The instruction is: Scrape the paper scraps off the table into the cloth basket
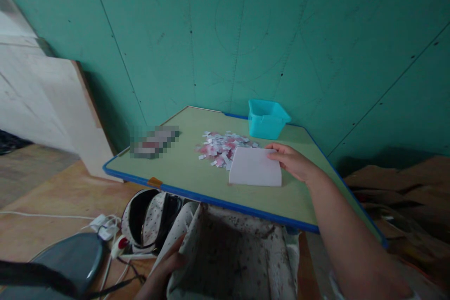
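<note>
My right hand (286,159) grips the right edge of a white, slightly curved rectangular card or pad (255,167), thumb on top. The card stands tilted on the tabletop, in front of a heap of small white and pink paper scraps (220,145), hiding part of it. Below the table's front edge, my left hand (172,262) is closed on the left rim of a speckled whitish fabric-lined bin (239,248). Its fingertips are partly hidden. The bin is tipped toward me and its inside is dark.
The pale green table (183,168) has blue edging. A turquoise plastic basket (267,119) stands at its back; a pixelated item (154,142) lies left. Below are a dotted bag (151,220), a grey stool (70,262) and cables. Boards lean left; cardboard (404,187) lies right.
</note>
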`<state>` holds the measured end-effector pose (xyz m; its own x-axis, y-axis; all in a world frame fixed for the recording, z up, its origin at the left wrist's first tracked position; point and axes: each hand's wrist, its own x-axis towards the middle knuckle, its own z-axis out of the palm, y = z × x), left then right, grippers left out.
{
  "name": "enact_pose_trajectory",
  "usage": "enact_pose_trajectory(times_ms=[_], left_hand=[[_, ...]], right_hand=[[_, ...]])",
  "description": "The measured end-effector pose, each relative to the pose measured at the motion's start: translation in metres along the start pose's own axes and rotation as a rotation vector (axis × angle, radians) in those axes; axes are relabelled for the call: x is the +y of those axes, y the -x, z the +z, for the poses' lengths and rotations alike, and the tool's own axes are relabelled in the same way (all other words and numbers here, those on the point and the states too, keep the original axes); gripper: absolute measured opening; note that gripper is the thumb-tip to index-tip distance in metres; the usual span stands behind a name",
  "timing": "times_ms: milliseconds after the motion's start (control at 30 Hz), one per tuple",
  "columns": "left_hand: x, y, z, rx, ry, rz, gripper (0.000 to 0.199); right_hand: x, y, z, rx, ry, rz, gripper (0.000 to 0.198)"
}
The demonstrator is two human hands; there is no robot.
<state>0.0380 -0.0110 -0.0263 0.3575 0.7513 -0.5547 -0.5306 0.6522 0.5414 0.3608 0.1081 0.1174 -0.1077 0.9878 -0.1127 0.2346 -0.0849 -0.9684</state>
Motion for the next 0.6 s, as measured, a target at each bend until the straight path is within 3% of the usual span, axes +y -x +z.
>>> enact_pose_trajectory(times_ms=[133,233,400,600], left_hand=[[-0.001,0.015,0.002,0.114,0.012,0.003,0.04],[-0.005,0.012,-0.003,0.088,-0.011,0.021,0.043],[-0.008,-0.022,-0.017,0.108,-0.117,-0.009,0.054],[-0.001,-0.062,-0.049,0.141,-0.207,0.006,0.045]], right_hand=[[0.001,0.001,0.0,-0.073,0.004,0.017,0.021],[0.001,0.001,0.0,-0.061,0.002,-0.005,0.021],[0.001,-0.001,0.0,-0.018,0.003,-0.018,0.022],[0.001,-0.001,-0.002,0.036,-0.025,-0.016,0.022]])
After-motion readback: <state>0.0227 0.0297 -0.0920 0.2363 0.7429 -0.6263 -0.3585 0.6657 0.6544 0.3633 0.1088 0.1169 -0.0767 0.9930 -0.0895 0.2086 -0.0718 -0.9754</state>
